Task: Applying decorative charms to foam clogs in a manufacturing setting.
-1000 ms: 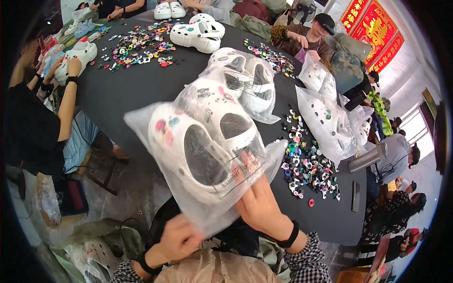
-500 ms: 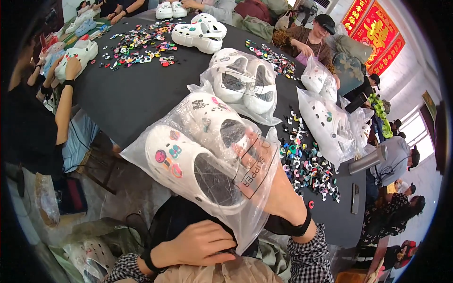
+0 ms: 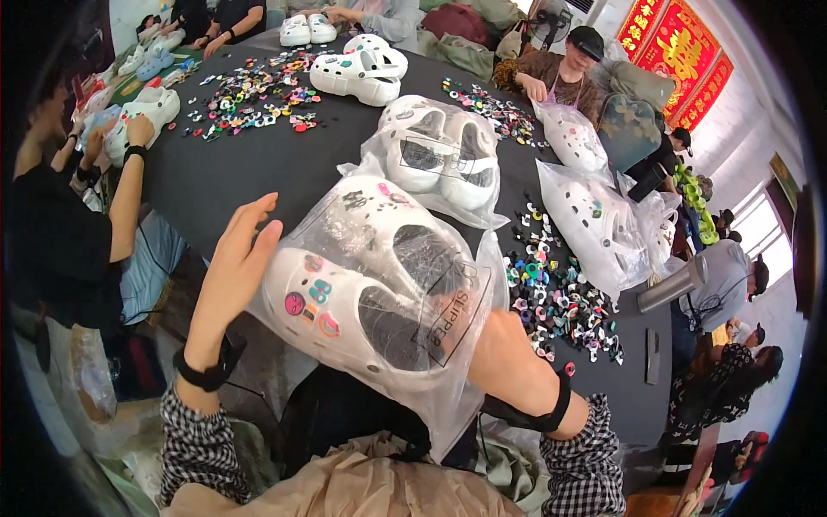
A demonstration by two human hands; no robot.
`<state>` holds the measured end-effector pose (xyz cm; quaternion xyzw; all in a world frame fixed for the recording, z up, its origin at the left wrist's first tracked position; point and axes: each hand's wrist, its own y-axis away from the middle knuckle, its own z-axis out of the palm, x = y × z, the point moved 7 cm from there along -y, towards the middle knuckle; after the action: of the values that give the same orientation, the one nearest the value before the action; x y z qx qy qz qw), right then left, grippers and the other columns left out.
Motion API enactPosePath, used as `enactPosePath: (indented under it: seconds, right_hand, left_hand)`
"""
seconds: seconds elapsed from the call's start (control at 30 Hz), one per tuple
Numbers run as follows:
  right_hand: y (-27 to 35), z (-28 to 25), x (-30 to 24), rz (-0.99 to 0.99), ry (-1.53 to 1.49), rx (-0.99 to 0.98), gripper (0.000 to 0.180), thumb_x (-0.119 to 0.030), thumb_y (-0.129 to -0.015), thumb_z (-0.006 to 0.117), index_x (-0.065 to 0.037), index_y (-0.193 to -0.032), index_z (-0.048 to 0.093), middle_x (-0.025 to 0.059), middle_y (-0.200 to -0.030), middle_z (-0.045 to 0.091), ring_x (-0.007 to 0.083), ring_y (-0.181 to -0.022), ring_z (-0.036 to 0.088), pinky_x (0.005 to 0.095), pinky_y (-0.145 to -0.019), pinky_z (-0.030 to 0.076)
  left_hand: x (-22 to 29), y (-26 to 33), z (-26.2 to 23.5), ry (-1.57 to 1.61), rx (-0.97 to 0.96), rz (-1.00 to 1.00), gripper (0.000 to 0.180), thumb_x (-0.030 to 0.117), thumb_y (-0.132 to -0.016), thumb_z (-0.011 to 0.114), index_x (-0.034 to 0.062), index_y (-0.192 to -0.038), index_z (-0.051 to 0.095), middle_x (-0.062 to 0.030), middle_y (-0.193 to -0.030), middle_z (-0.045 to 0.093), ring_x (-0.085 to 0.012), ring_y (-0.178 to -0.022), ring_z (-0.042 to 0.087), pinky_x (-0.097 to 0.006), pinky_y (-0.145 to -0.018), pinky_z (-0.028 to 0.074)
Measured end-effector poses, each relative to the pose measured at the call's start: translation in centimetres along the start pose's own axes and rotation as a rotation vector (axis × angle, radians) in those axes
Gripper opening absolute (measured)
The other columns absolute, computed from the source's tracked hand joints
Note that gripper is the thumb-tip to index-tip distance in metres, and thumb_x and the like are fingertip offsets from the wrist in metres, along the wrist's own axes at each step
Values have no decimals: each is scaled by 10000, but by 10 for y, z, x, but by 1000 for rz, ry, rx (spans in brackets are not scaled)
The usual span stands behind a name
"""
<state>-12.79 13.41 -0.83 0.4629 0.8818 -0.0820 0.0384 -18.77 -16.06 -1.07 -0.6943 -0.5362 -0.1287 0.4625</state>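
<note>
A pair of white clogs point(image 3: 345, 336) decorated with colourful charms sits inside a clear plastic bag point(image 3: 448, 414), tilted above the table edge in front of me. My right hand point(image 3: 495, 340) reaches into the bag's right end and grips the clogs near their heels; its fingertips are partly hidden by the printed plastic. To the left of the bag my left hand point(image 3: 237, 258) is raised, fingers stretched out and holding nothing, its edge close to the bag's side. Just beyond lies another bagged pair of white clogs point(image 3: 439, 155).
The dark table point(image 3: 207, 172) holds piles of small shoe charms point(image 3: 560, 302) and unbagged white clogs point(image 3: 357, 73). More bagged clogs point(image 3: 594, 224) and a metal cylinder point(image 3: 672, 289) lie at right. People work around it, including a person in black point(image 3: 69, 207) at left.
My left hand has risen from my lap to the left side of the bag, its fingers opening out. The bagged clogs have shifted slightly, still in my right hand.
</note>
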Motion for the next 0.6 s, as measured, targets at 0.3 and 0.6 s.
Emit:
enactPosePath:
  seconds: [0.3,0.6]
  right_hand:
    - [63,-8,-12,-106,-39,79,544,-111,-819,634,-57,-1357,572,131,-1149,677,298,-997,685,402,-749,597]
    - [97,-35,7,-114,27,321,364,-19,-757,661,-45,-1115,718,75,-873,632,238,-706,644,335,-579,537]
  left_hand:
    - [-21,23,69,454,-398,-364,462,226,-1028,590,-41,-1400,523,-17,-791,626,-81,-749,572,-237,-695,462]
    - [-32,21,12,667,120,-416,120,172,-1019,592,71,-998,654,99,-728,504,1,-644,406,-190,-585,301]
